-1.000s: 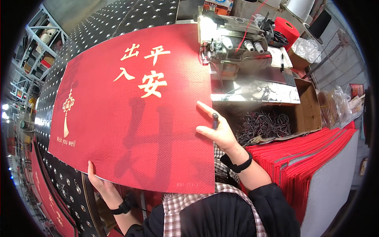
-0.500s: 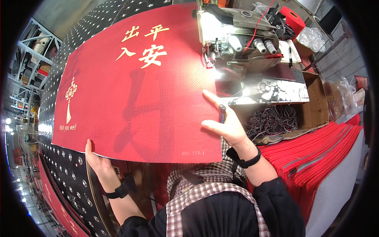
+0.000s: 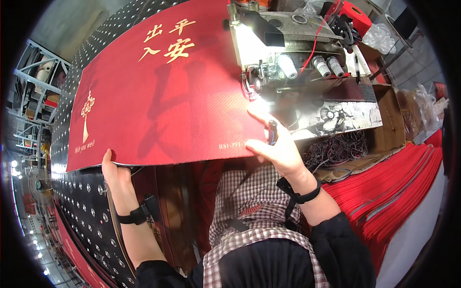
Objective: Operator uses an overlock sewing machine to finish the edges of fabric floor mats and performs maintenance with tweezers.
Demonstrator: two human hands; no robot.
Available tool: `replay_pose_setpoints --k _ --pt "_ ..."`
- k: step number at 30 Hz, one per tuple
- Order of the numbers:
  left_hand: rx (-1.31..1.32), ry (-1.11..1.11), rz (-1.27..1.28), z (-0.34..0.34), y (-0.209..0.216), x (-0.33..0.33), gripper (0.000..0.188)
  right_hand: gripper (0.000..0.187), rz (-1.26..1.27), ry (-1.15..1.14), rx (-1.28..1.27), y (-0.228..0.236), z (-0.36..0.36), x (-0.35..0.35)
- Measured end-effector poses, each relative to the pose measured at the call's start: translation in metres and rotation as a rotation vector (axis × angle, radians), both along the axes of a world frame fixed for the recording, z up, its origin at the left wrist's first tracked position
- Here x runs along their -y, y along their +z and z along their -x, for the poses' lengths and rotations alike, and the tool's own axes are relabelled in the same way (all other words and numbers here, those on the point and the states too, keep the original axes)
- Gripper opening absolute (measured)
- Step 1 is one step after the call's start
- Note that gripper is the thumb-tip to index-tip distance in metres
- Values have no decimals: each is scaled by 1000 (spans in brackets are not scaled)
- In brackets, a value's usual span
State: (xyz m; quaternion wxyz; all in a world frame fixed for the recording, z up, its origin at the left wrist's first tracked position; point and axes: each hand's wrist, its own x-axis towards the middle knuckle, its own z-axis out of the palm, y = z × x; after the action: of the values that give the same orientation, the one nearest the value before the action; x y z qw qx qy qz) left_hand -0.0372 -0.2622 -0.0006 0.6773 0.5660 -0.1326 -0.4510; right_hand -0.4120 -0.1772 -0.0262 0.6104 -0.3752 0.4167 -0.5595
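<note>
A large red mat (image 3: 139, 115) with gold lettering lies under the head of a sewing machine (image 3: 293, 43), its right edge beside the lit needle area. My left hand (image 3: 115, 173) grips the near edge at the left, thumb on top and the other fingers hidden beneath. My right hand (image 3: 276, 144) is at the mat's near right corner. Its thumb and forefinger press on the top face, forefinger close below the needle area; the remaining fingers are hidden. A small dark tool (image 3: 272, 132), its kind unclear, sits against the right hand's fingers.
Right of me stands a tall stack of red mats (image 3: 398, 187). Behind it, a cardboard box (image 3: 391, 113) holds tangled thread trimmings (image 3: 336, 151). A black studded table (image 3: 91, 197) supports the mat on the left. A red thread cone (image 3: 353, 17) stands behind the machine.
The mat has moved away from me along the machine, its near edge now farther off. Both hands have travelled forward with it, the left one more; the right forefinger is nearer the needle.
</note>
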Motion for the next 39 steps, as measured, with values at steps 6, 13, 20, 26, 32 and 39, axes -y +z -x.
replay_pose_setpoints --k 6,13,20,26,32,39 --pt "-14 -38 32 0 -2 56 33 45 37 -112 -231 -6 -3 11" --pt "-5 -124 6 -26 -20 107 26 45 351 -53 -683 -18 -5 24" --pt "93 -102 85 -30 -29 129 29 48 300 119 -875 -1 -12 13" --pt "363 -85 122 20 1 104 92 30 454 161 -669 34 -14 -15" --pt "758 -80 213 17 6 54 96 24 648 115 -697 52 -28 -32" --pt "1279 -113 336 86 6 -72 83 43 830 71 -712 65 -95 -27"
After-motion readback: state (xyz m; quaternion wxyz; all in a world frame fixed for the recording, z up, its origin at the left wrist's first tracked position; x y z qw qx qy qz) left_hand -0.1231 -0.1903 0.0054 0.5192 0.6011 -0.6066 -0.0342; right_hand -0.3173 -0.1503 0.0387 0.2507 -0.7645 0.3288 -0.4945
